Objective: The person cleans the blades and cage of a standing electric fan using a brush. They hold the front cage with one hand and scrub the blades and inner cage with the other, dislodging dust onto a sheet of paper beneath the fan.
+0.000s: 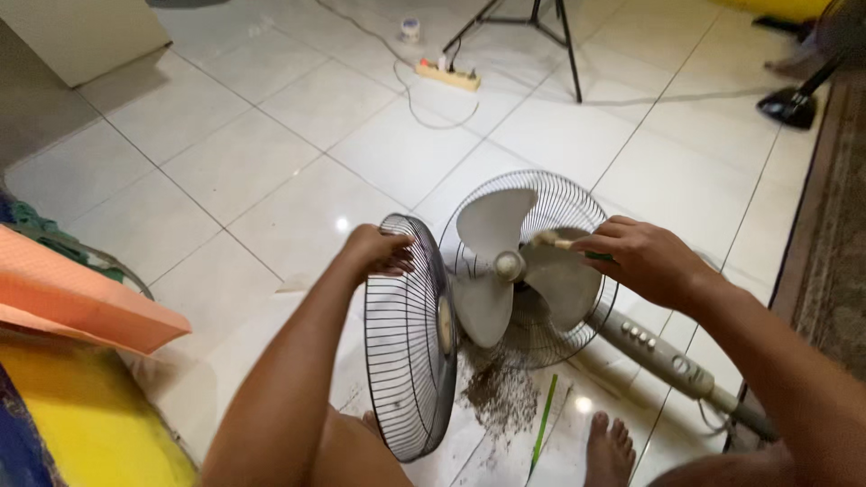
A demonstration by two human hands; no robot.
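Observation:
A grey standing fan lies on the white tile floor, its rear grille [577,203] and three grey blades [492,221] facing me. My left hand [377,252] grips the top rim of the detached front grille [406,343], which stands upright on edge beside the blades. My right hand [642,257] holds a small brush [552,240] with a green handle, its bristles against the upper right blade near the hub [509,265]. A patch of dark dust [501,392] lies on the floor under the blades.
The fan's control column [663,353] runs right along the floor. A green stick [544,419] lies by my foot [612,451]. A power strip [446,75] with cords and a black tripod [541,22] stand behind. Orange and yellow cloth [72,307] is at left; a brown rug [834,261] at right.

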